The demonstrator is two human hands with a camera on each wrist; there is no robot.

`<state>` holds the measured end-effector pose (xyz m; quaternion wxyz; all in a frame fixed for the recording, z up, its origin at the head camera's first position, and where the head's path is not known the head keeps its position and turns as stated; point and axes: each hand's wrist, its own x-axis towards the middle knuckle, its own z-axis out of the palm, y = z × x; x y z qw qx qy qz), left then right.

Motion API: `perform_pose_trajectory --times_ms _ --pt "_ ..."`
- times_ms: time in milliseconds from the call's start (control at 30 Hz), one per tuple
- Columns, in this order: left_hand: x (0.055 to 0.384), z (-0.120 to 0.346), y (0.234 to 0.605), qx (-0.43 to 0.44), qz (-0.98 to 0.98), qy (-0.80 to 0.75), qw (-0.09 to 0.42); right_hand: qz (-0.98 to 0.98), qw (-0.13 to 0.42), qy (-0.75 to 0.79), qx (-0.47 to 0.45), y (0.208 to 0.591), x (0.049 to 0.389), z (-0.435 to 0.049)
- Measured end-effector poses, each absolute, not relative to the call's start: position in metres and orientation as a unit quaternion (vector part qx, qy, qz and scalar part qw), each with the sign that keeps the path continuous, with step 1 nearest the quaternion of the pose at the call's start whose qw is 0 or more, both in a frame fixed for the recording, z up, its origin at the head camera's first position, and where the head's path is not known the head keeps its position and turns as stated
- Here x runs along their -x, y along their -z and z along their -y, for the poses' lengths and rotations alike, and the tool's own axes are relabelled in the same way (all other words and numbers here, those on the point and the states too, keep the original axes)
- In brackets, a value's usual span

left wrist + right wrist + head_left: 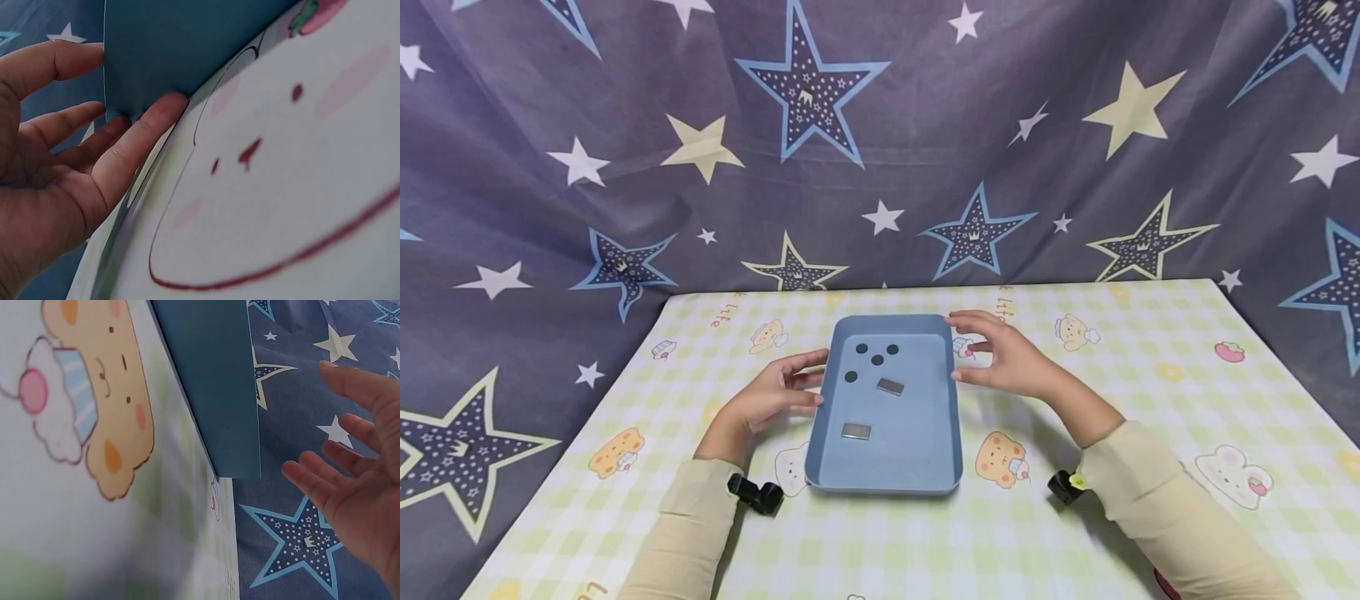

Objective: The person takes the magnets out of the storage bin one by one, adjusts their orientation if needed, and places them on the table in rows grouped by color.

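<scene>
So remotely I've got left hand (771,396) and right hand (1017,362) spread beside the tray (910,450) (lopsided nudge could slide the discs (877,360)).

One blue tray (910,450) has four round black pieces (877,360) toward its far left corner and two gray blocks (856,431). There are two hands (771,392).

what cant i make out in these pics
Head view: the tablecloth under the blue tray, covered by it.
Head view: any markings on the four dark discs and two grey blocks, too small.
Left wrist view: the tray's inside, hidden by its outer wall.
Right wrist view: part of the right hand, cut off by the right edge.
</scene>
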<state>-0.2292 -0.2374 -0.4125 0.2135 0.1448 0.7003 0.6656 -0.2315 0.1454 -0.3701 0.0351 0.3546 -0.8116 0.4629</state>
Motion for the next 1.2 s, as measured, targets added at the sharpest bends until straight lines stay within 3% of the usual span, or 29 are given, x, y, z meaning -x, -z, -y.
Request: perform_pose_trajectory --times_ms 867,1200 --pt "0.228 0.237 0.416 -0.136 -0.686 -0.682 0.213 0.811 -0.042 -0.451 -0.370 0.351 0.245 -0.110" --pt "0.228 0.237 0.417 -0.140 -0.682 -0.684 0.217 0.818 -0.097 -0.440 -0.359 0.343 0.253 -0.097"
